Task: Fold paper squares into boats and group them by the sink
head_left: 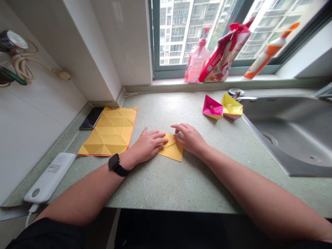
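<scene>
Head view, forward and down

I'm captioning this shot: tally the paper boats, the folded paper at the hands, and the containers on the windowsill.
Paper boats: 2 (pink boat, yellow boat)
Folded yellow paper: 1
Containers: 3 (pump bottle, tied bag, tube)
Total: 6

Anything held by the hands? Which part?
No clear grip: the left hand rests on the left side of the folded yellow paper; the right hand is at its upper right edge, pinch unclear.
</scene>
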### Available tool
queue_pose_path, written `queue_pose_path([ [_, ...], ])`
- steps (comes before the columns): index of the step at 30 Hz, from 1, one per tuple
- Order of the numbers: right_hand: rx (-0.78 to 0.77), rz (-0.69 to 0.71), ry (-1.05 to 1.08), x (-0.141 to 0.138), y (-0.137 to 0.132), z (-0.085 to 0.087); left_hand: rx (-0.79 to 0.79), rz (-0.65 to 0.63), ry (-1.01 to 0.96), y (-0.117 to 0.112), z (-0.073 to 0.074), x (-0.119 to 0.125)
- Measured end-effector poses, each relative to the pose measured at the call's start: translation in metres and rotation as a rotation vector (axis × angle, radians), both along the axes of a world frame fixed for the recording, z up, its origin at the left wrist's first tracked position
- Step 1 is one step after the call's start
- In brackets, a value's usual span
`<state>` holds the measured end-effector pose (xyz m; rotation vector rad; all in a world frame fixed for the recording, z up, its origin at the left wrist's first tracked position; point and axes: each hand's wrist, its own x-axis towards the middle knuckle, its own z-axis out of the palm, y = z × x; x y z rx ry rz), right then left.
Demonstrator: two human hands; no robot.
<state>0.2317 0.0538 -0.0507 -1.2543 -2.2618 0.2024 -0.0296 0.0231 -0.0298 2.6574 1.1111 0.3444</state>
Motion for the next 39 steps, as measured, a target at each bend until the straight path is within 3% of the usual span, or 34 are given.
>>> queue_pose_path([
  [8, 0.075, 0.165, -0.175, 0.0, -0.03, 0.026, 0.011, 0.083, 0.051, 0.0, -0.006, 0.005],
  [14, 0.019, 0.153, -0.34, -0.009, -0.042, 0.032, 0.014, 0.085, 0.038, -0.001, -0.005, 0.005],
  [30, -0.24, -0.237, -0.362, 0.021, -0.027, 0.04, -0.039, 0.041, 0.077, -0.002, -0.005, -0.001],
  [34, -0.172, -0.297, -0.387, 0.02, -0.022, 0.041, -0.044, 0.033, 0.085, -0.002, -0.003, -0.002],
  [36, -0.072, -0.259, -0.351, 0.018, -0.019, 0.04, -0.012, 0.025, 0.076, -0.001, -0.004, -0.002],
  [39, 0.009, -0.059, -0.28, 0.012, -0.019, 0.036, 0.037, -0.014, 0.037, -0.001, -0.006, -0.001],
])
